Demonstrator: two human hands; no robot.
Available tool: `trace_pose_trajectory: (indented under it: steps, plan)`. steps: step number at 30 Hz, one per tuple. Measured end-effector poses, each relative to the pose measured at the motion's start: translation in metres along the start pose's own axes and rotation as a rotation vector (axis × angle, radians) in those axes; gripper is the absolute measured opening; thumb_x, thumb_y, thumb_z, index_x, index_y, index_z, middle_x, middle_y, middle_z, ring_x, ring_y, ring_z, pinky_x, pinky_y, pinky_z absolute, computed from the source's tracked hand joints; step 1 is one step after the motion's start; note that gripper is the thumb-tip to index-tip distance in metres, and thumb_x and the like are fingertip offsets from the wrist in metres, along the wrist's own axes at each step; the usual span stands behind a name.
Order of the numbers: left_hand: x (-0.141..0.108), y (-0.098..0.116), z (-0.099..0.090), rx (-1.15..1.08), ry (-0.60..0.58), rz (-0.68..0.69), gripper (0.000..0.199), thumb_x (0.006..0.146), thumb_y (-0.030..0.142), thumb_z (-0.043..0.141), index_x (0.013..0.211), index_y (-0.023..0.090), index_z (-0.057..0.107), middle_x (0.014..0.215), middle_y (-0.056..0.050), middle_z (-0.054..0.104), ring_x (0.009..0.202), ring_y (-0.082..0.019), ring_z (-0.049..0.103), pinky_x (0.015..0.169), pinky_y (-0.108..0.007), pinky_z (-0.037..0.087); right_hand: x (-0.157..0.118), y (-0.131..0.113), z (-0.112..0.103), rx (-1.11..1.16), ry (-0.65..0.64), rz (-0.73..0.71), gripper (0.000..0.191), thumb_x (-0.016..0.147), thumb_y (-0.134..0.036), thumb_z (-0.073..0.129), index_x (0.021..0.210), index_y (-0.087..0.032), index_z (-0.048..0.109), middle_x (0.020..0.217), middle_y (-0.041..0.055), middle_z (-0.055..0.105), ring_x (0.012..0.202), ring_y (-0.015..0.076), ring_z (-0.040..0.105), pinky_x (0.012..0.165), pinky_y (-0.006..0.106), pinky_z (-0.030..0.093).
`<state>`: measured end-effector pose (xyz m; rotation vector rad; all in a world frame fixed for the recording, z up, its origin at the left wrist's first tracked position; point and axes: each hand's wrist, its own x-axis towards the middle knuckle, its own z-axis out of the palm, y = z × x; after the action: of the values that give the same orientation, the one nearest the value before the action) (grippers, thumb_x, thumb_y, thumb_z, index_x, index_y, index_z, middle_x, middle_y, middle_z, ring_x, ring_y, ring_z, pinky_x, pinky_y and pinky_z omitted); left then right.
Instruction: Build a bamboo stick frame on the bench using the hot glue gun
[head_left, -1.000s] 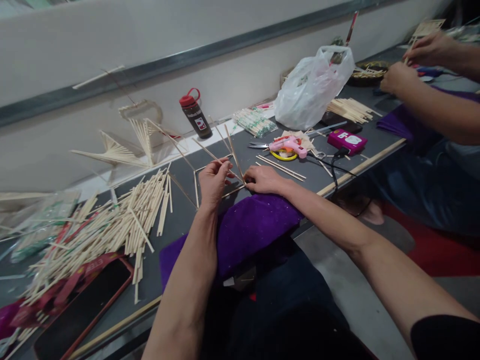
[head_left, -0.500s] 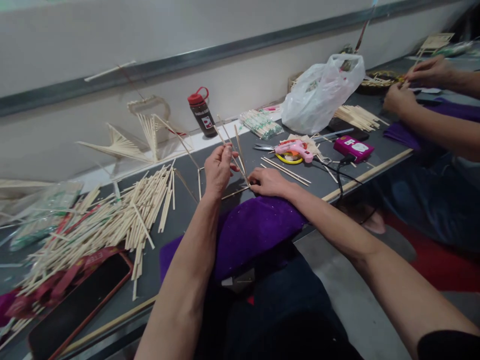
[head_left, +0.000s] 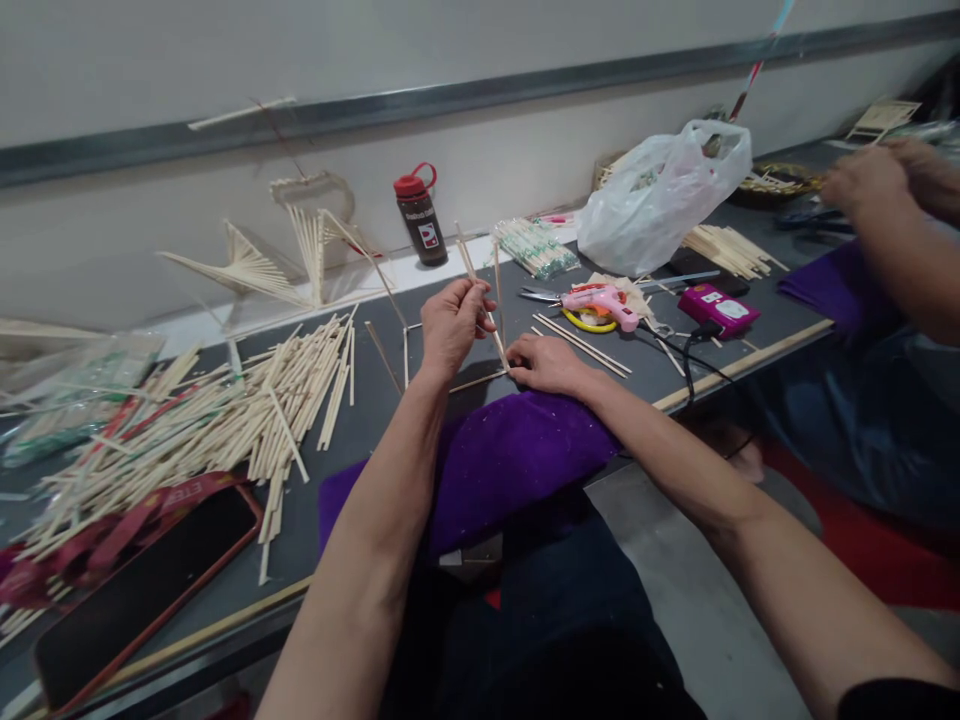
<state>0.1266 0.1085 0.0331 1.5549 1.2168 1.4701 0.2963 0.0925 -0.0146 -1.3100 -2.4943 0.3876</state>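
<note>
The person's left hand (head_left: 457, 325) pinches a thin stick (head_left: 498, 348) between the thumb and fingers. The stick leans, with its low end down by the right hand (head_left: 551, 362). That hand rests low, with its fingers curled in at a corner of a stick frame (head_left: 480, 381). You cannot tell if those fingers grip the corner or only touch it. The frame sits on the dark worktop (head_left: 360, 425), in front of the person, and one of its sticks (head_left: 500, 285) stands up near the right hand.

A purple cloth (head_left: 525, 450) lies under the arms at the near edge. To the left is a big messy pile of sticks (head_left: 277, 415), with a phone (head_left: 146, 595) close by. To the right of the frame are a few loose sticks (head_left: 585, 346), and behind them a pink glue gun (head_left: 600, 302) near some scissors (head_left: 540, 295). A purple box (head_left: 720, 310) is next to a black cord. Farther back are a bottle (head_left: 424, 225) with a red lid and a white plastic bag (head_left: 660, 205). At the far right, another person's hands (head_left: 870, 185) are close together and blurry.
</note>
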Motion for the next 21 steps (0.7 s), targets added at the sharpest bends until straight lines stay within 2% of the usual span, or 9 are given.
trace_pose_trajectory:
  steps: [7, 12, 16, 21]
  plan:
    - [-0.0055, 0.0053, 0.0007, 0.022, -0.023, 0.029, 0.016, 0.092, 0.029, 0.059, 0.087, 0.017, 0.068, 0.073, -0.002, 0.070, 0.048, -0.007, 0.063, 0.045, -0.017, 0.049, -0.0013, -0.0006, 0.0016, 0.021, 0.026, 0.001, 0.026, 0.089, -0.029, 0.056, 0.106, -0.020, 0.073, 0.104, 0.0043, 0.072, 0.088, 0.0178, 0.063, 0.074, 0.027, 0.037]
    - [-0.0063, 0.0058, -0.0002, 0.028, -0.024, 0.007, 0.014, 0.093, 0.026, 0.057, 0.088, 0.017, 0.067, 0.074, -0.001, 0.070, 0.048, -0.007, 0.063, 0.044, -0.016, 0.050, -0.0023, -0.0001, 0.0029, 0.045, 0.057, -0.003, 0.030, 0.089, -0.029, 0.058, 0.115, -0.019, 0.071, 0.104, 0.0045, 0.073, 0.088, 0.0185, 0.063, 0.073, 0.028, 0.037]
    - [-0.0063, 0.0045, -0.0007, 0.035, -0.029, 0.026, 0.014, 0.094, 0.024, 0.056, 0.090, 0.017, 0.067, 0.075, -0.001, 0.070, 0.047, -0.006, 0.062, 0.044, -0.016, 0.049, -0.0014, -0.0002, 0.0042, 0.053, 0.048, -0.005, 0.026, 0.089, -0.028, 0.060, 0.109, -0.019, 0.073, 0.105, 0.0055, 0.073, 0.090, 0.0184, 0.063, 0.075, 0.028, 0.039]
    - [-0.0051, 0.0012, -0.0029, 0.026, -0.022, 0.033, 0.013, 0.094, 0.021, 0.055, 0.093, 0.017, 0.068, 0.074, -0.001, 0.070, 0.047, -0.006, 0.062, 0.045, -0.016, 0.050, 0.0020, 0.0054, -0.0015, 0.316, 0.104, 0.044, 0.024, 0.085, -0.017, 0.059, 0.103, -0.016, 0.074, 0.095, 0.0047, 0.074, 0.082, 0.0152, 0.063, 0.075, 0.027, 0.043]
